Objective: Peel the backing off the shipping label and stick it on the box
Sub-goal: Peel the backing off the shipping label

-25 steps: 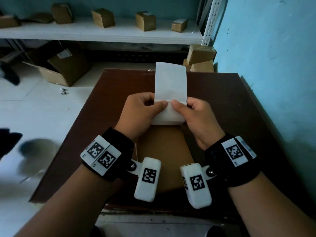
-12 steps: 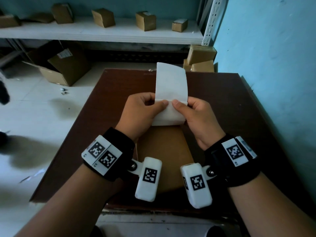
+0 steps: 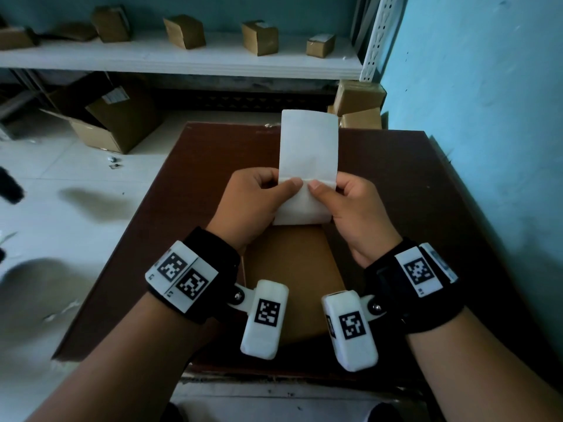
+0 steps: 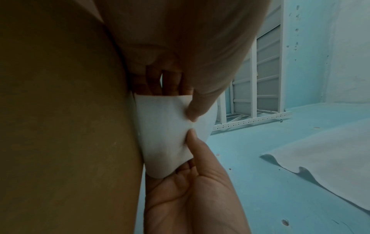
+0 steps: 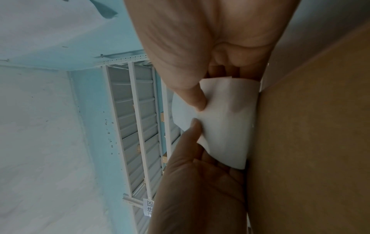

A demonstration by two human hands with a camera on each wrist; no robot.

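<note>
Both thumbs stay pinched on shipping label [image 3: 307, 153] at fold – left hand [image 3: 253, 205], right hand [image 3: 356, 208] barely shifted (backing not visibly split) – above box [image 3: 292, 281]; peel unstarted.

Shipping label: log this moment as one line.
stage: peeling | shipping label: pinched by left hand and right hand | box: below, unlabelled

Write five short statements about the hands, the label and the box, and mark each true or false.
1. Both the left hand and the right hand pinch the shipping label. True.
2. The label lies flat, stuck on the box. False: it is held up above the box.
3. The box rests on a brown table. True.
4. The white shelf holds no boxes. False: several small boxes stand on it.
5. The thumbs meet near a crease across the label. True.
</note>
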